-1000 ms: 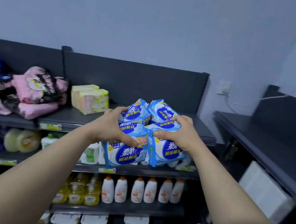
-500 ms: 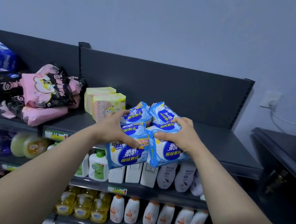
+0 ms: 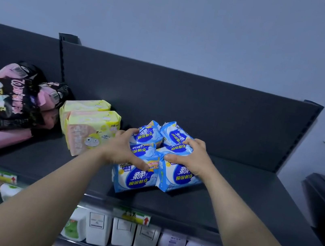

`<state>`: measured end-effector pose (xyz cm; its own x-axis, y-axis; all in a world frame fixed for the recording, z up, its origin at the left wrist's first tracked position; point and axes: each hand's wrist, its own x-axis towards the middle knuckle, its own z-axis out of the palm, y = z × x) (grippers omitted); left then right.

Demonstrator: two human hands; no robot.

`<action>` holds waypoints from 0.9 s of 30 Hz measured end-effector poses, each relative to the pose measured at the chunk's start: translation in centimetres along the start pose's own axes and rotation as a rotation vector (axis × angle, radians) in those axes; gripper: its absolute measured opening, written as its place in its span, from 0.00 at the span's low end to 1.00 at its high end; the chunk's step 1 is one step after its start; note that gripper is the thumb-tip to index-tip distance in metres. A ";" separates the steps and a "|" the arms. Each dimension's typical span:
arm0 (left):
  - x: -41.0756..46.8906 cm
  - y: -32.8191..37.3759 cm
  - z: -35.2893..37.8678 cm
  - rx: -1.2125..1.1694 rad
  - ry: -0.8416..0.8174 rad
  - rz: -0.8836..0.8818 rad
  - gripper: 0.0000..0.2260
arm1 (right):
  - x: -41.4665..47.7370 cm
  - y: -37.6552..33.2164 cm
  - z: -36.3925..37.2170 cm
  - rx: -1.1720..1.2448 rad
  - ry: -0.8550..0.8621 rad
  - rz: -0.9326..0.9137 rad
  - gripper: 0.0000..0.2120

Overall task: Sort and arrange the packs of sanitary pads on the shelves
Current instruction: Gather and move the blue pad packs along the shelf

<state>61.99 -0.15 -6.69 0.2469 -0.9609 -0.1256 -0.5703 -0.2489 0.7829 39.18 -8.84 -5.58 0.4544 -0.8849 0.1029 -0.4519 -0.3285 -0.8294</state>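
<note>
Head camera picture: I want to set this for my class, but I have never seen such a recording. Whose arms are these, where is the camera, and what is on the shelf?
No machine here: a person wears a camera on the head, looking down at their own bare arms. The left hand and right hand together grip a cluster of blue and white pad packs, seemingly resting on the dark top shelf. To the left stand yellow packs, then pink and black packs. Bottles fill the shelf below.

Your left hand (image 3: 121,150) and right hand (image 3: 192,157) are bare, no gloves, rings or watch. Both forearms are bare to the frame edge, no sleeves showing.
</note>
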 end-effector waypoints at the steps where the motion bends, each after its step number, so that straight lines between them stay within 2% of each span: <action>1: 0.7 -0.1 0.1 0.010 0.003 -0.010 0.63 | 0.8 0.5 0.2 -0.002 -0.007 0.003 0.22; 7: 4.0 0.0 -0.4 0.166 0.019 -0.025 0.56 | 4.9 2.5 1.4 0.008 -0.028 0.020 0.23; 14: 6.1 0.9 -1.5 0.549 -0.055 -0.089 0.63 | 7.0 3.8 2.2 -0.033 -0.025 0.067 0.33; 17: 6.4 1.2 -1.9 0.615 -0.048 -0.046 0.64 | 6.8 3.5 2.7 -0.060 0.005 0.060 0.35; 24: 4.9 0.9 -1.7 0.826 0.073 0.124 0.54 | 5.1 2.7 2.7 -0.264 0.067 0.065 0.43; 27: 4.2 1.1 -1.7 0.866 0.120 0.160 0.51 | 4.1 2.1 2.6 -0.357 0.122 0.021 0.44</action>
<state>63.78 -4.26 -5.30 0.1659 -0.9849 0.0490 -0.9855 -0.1638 0.0439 42.10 -12.29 -8.27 0.3572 -0.9183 0.1707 -0.7087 -0.3855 -0.5908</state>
